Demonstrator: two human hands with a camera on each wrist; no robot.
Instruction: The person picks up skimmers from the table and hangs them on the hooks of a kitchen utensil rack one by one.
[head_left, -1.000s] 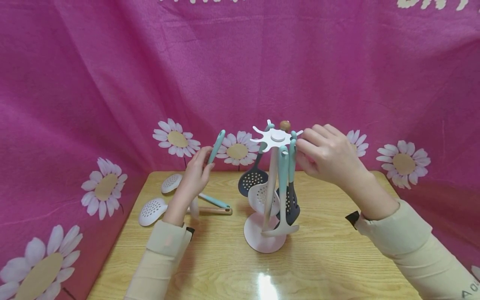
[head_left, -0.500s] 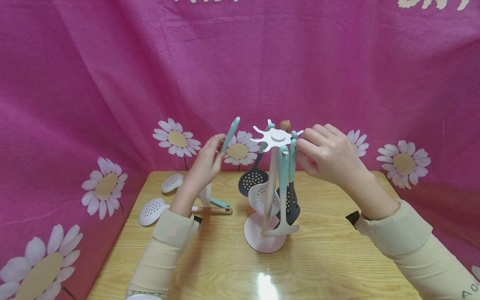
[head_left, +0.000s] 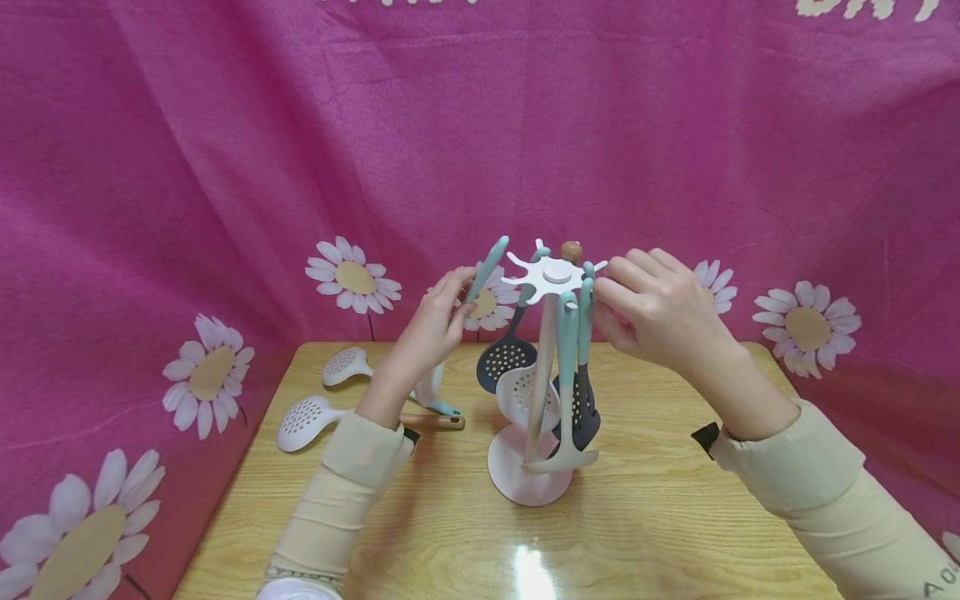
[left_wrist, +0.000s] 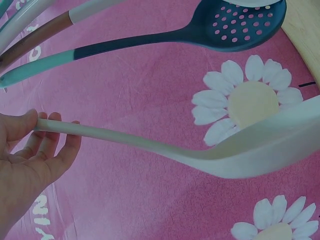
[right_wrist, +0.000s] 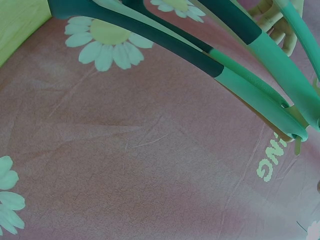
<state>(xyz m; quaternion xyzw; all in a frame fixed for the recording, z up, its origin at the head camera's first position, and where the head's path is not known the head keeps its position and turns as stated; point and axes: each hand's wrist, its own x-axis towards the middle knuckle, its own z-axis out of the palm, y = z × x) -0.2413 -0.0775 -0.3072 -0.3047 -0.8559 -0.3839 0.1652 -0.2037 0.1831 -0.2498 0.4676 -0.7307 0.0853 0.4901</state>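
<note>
My left hand (head_left: 438,321) pinches the upper handle of a white spoon-like utensil (left_wrist: 235,160), its teal handle end (head_left: 489,265) tilted up just left of the rack; what kind of head it has is not clear. On the wooden table stands a white rotating utensil rack (head_left: 529,467) with hooked arms. At its right side my right hand (head_left: 660,304) has curled fingers gripping the end of a hook arm, the fingertips partly hidden. Hanging there are a dark skimmer (head_left: 506,358), a white skimmer (head_left: 525,396), a pale utensil with a teal handle (head_left: 567,342) and dark turners (head_left: 585,417).
Two white skimmers lie at the table's left, the nearer skimmer (head_left: 303,423) with a wood-coloured handle and the farther skimmer (head_left: 345,367) behind it. A pink floral cloth (head_left: 480,125) surrounds the table (head_left: 645,517) at the back and sides.
My left hand has moved right and slightly up, carrying the white utensil from over the lying skimmers to beside the rack. My right hand and the rack have stayed put.
</note>
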